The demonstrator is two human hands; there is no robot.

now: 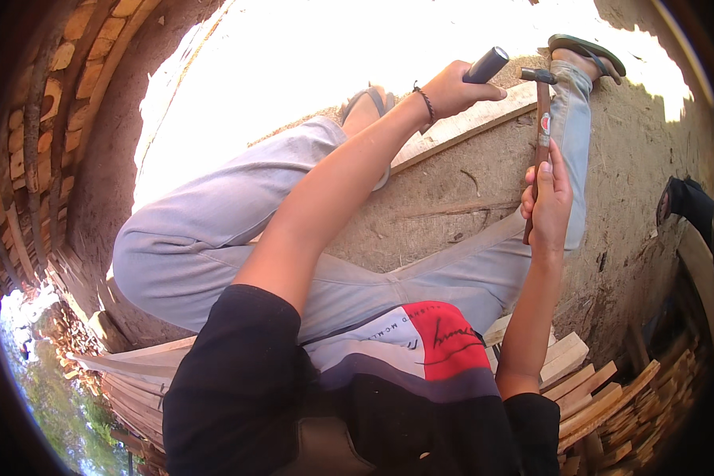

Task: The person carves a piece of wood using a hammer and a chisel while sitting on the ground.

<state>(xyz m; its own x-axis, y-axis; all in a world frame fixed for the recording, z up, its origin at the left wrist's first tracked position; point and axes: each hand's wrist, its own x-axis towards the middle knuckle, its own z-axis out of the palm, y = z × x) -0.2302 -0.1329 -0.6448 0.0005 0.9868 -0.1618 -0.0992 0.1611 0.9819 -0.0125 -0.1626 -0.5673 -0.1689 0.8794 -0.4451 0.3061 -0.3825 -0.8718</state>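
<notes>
My left hand is closed round a dark cylindrical tool handle with a pale flat end; its lower part is hidden by the hand. Just below the hand, a long pale wooden plank lies across the ground between my feet. My right hand grips a hammer low on its brown wooden shaft, fingers wrapped round it. The dark metal head is up, to the right of the left hand and apart from the dark handle.
My jeans-clad legs spread either side of the plank, with sandals on the feet. Cut wood strips are piled behind at lower right, more boards at lower left. Stacked wood pieces line the left. A dark object stands at right.
</notes>
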